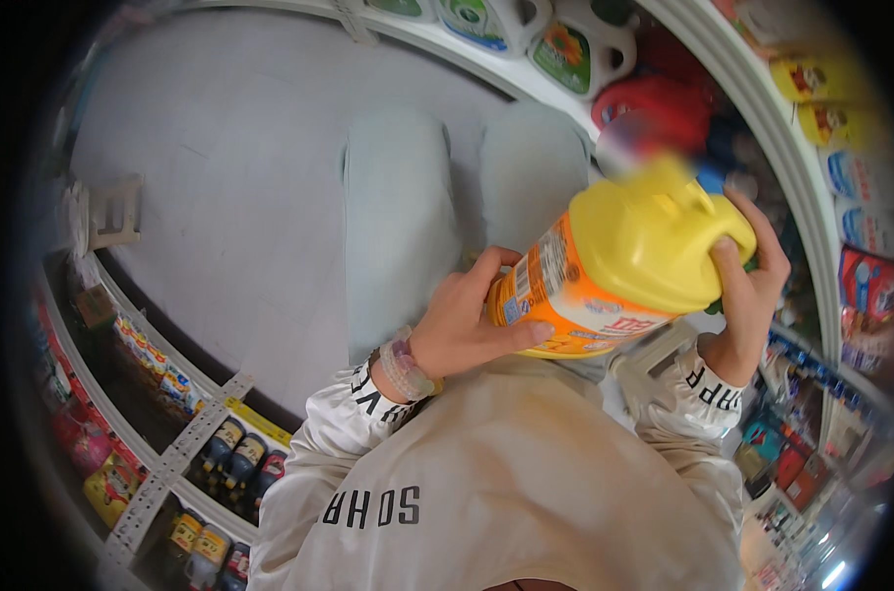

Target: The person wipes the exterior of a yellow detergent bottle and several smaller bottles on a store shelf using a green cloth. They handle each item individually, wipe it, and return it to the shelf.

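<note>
A large yellow plastic jug (639, 251) with an orange printed label lies tilted in front of my chest, its cap end blurred and pointing up and away. My left hand (469, 318) grips the lower part, thumb across the label and fingers around the far side. At the handle, my right hand (750, 281) has its thumb pressed to the yellow plastic, and its fingers wrap over the handle. Just beyond the jug, on the shelf to the right, are red containers (661, 111), partly blurred.
White detergent jugs (580, 59) with green labels stand on a white shelf (491, 63) ahead. Packaged goods (871, 284) fill an upper shelf at right. Dark bottles (244, 458) sit in a metal shelf unit (188, 428) at lower left. Grey floor (218, 148) spreads left of my knees (403, 221).
</note>
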{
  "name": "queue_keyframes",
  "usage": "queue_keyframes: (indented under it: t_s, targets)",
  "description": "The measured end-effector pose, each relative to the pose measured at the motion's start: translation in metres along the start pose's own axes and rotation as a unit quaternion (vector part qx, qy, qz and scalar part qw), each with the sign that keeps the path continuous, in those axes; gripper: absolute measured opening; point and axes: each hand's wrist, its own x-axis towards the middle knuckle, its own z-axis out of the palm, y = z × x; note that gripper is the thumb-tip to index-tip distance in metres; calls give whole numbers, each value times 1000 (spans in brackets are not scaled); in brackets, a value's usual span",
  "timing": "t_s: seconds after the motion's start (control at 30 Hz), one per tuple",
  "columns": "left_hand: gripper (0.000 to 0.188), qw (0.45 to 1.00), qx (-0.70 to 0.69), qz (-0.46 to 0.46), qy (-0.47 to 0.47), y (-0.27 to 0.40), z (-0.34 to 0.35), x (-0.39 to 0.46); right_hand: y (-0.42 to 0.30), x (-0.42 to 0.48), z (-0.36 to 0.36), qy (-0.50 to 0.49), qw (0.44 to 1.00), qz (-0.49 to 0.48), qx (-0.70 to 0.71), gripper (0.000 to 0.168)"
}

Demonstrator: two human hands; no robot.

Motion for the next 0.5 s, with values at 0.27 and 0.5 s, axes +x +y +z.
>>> queue_keyframes:
  t_s: [0.27, 0.5]
  targets:
    - [41, 933, -170, 109, 297, 23, -62, 55, -91, 77, 32, 114, 920, -358, -112, 25]
    - [28, 841, -174, 153, 489, 19, -176, 115, -105, 157, 128, 60, 910, -385, -143, 24]
